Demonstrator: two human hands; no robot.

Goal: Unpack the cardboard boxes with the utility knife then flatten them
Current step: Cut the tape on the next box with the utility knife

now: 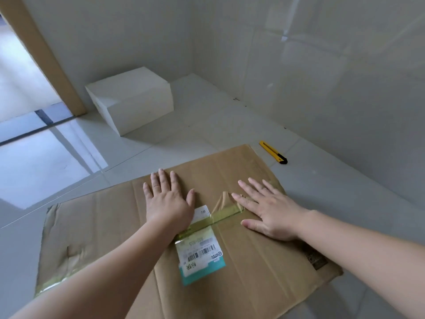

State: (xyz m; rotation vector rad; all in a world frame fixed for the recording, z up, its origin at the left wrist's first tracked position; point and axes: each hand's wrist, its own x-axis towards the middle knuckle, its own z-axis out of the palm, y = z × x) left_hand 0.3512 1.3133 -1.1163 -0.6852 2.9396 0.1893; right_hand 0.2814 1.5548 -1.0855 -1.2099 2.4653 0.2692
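The pale glossy tiled floor [230, 125] is used as the working surface, probably because it is hard and level, which is needed for pressing. On it the large brown cardboard box [110, 226] is laid out flat, with its creases and a strip of clear yellowish tape [220, 217] across the middle. The white rectangular block [128, 104] is set near the wall corner, well apart from the cardboard; it is judged to be the unpacked content, put out of the way. A white and teal shipping label [200, 256] is stuck on the cardboard below the tape. The left hand [167, 201] and the right hand [269, 210] are both spread flat, palms down, fingers straight, and nothing is gripped; they are pressed beside the tape so that the panels are kept down. The yellow and black utility knife [273, 152] is left on the floor just beyond the far right corner of the cardboard, apparently because cutting is finished here.
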